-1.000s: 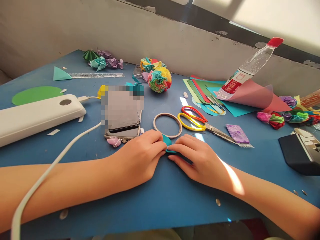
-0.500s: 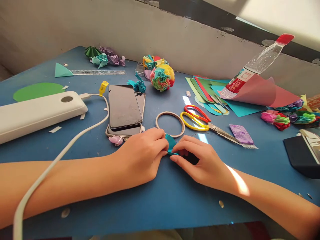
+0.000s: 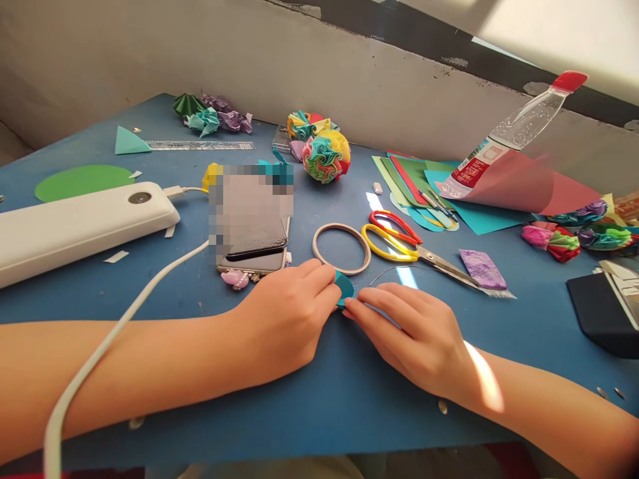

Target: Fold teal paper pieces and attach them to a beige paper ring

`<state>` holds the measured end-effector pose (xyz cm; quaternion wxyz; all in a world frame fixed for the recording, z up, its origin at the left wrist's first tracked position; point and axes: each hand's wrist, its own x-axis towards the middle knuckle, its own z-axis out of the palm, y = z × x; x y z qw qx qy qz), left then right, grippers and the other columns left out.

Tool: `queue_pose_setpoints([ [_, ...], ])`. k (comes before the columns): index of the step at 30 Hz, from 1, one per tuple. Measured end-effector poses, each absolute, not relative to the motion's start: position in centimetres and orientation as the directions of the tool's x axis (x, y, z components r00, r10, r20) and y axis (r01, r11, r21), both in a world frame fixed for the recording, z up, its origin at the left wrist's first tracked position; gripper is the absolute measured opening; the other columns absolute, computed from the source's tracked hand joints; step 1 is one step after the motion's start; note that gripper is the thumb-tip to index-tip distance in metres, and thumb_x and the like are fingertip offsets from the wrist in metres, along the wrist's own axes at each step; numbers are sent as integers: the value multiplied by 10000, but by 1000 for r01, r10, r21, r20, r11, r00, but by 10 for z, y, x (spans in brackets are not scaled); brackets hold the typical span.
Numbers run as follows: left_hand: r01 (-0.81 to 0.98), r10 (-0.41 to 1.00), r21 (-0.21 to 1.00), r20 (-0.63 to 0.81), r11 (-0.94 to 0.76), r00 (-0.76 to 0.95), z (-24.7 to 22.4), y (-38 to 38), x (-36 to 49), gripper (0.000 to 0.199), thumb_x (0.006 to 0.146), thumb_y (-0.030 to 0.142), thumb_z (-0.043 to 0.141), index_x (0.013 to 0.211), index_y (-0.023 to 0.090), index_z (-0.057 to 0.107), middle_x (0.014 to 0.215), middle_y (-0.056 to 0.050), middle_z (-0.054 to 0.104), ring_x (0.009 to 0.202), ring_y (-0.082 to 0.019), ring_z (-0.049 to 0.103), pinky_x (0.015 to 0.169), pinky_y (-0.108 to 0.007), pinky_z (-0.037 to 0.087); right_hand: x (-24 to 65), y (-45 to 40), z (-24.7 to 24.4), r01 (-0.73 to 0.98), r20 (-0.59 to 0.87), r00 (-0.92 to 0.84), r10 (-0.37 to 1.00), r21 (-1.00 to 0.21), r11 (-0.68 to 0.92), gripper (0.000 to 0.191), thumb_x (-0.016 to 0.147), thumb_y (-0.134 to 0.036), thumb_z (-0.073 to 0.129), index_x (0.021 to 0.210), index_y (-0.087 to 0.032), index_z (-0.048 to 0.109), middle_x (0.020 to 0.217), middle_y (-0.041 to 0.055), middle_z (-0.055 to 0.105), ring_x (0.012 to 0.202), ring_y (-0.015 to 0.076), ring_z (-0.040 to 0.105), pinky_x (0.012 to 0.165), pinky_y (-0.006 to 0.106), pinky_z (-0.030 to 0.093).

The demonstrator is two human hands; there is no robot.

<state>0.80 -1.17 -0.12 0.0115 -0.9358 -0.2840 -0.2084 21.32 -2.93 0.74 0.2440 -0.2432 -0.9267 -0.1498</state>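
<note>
A small piece of teal paper (image 3: 344,287) is between my two hands near the middle of the blue table. My left hand (image 3: 294,306) is closed on its left side, with curled fingers hiding part of it. The fingertips of my right hand (image 3: 412,326) pinch at its lower right edge. Just beyond the paper lies a roll of tape (image 3: 342,249) on its side. Scissors (image 3: 418,251) with one red and one yellow handle rest to its right. A thin thread or wire (image 3: 387,271) curves out above my right hand.
At left are a white power bank (image 3: 84,229) with a cable (image 3: 132,316) crossing my left forearm, and a partly blurred phone (image 3: 257,247). A paper ball (image 3: 326,156), coloured sheets (image 3: 479,206), a tilted bottle (image 3: 514,136) and a purple packet (image 3: 482,268) lie farther back.
My right hand has turned so that its back faces up more, its fingers straighter and closer together. The teal paper has shifted slightly within the left fingers. The view has moved slightly.
</note>
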Motion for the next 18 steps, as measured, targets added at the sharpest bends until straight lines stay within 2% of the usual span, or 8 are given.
queue_pose_setpoints([
  [4, 542, 523, 75, 397, -837, 754, -2, -13, 8, 214, 813, 36, 426, 749, 121, 612, 732, -67, 504, 664, -187, 405, 591, -307, 376, 210, -34, 9, 528, 497, -781, 378, 202, 825, 117, 808, -68, 613, 917, -48, 650, 809, 110, 659, 731, 196, 583, 608, 331, 467],
  [9, 539, 500, 32, 422, -842, 756, -3, -14, 8, 214, 805, 32, 434, 706, 129, 596, 712, -65, 494, 647, -185, 391, 571, -304, 372, 208, -38, 9, 564, 468, -756, 457, 113, 818, 63, 820, -66, 595, 817, -65, 657, 785, 110, 645, 689, 177, 551, 602, 321, 459],
  [12, 529, 469, 2, 465, -849, 751, -2, -14, 7, 216, 787, 21, 437, 698, 133, 598, 743, -82, 519, 650, -185, 399, 576, -301, 387, 207, -40, 9, 572, 463, -745, 480, 74, 817, 95, 825, -65, 585, 758, -71, 653, 793, 121, 640, 694, 183, 541, 608, 327, 454],
  [18, 505, 434, -24, 479, -863, 763, 0, -14, 6, 168, 747, 26, 492, 661, 128, 595, 722, -98, 527, 638, -198, 408, 566, -318, 393, 205, -44, 10, 580, 433, -766, 475, 146, 802, 137, 824, -63, 581, 704, -90, 641, 732, 100, 620, 659, 171, 515, 592, 320, 421],
])
